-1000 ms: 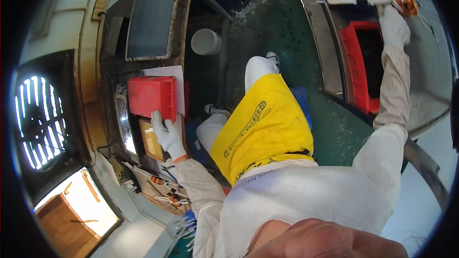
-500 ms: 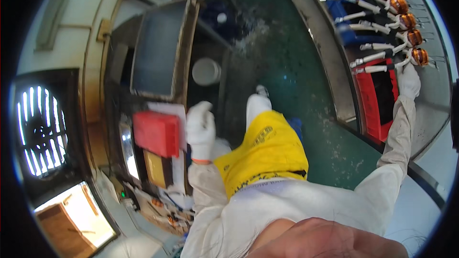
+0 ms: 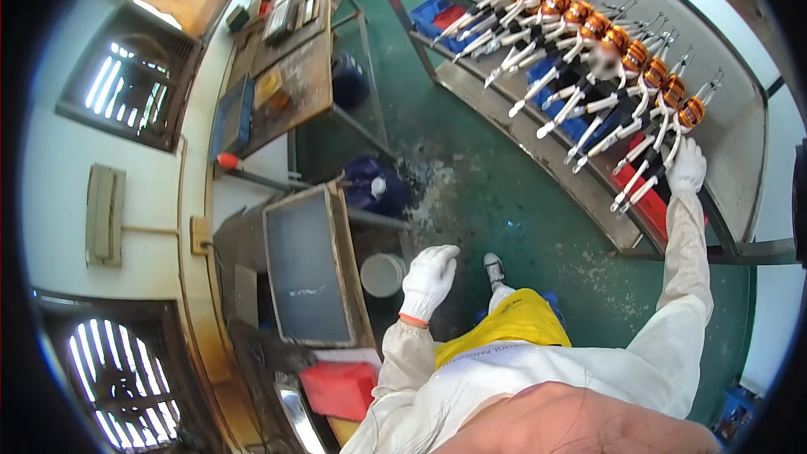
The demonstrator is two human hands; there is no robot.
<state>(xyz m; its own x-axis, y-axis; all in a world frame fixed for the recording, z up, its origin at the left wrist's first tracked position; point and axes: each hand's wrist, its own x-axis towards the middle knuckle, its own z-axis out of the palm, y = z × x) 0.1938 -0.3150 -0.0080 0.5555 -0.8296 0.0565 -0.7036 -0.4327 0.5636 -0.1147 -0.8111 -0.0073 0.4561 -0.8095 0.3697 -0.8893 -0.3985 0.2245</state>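
Observation:
My right hand (image 3: 688, 166), in a white knitted glove, reaches out to the right. Its fingers close round the white sleeved leads of the nearest copper-wound coil (image 3: 691, 113), which ends a long row. Several more coils (image 3: 594, 27) lie side by side along the metal shelf (image 3: 730, 151), their white and black leads (image 3: 555, 124) with metal lugs jutting over its edge. My left hand (image 3: 430, 282), gloved with an orange cuff band, hovers over the floor before my body. Its fingers are curled together, and nothing shows in them.
Under the coils stand a red bin (image 3: 646, 202) and blue bins (image 3: 580, 124). To the left are a framed grey panel (image 3: 307, 269), a red box (image 3: 340, 388), a white bucket (image 3: 382, 275) and a wooden workbench (image 3: 294, 59). Green floor (image 3: 538, 227) runs between bench and rack.
My view has swung up, showing more of the coil row and the workbench. My right hand stays at the end coil's leads; my left hand has moved away from the red box.

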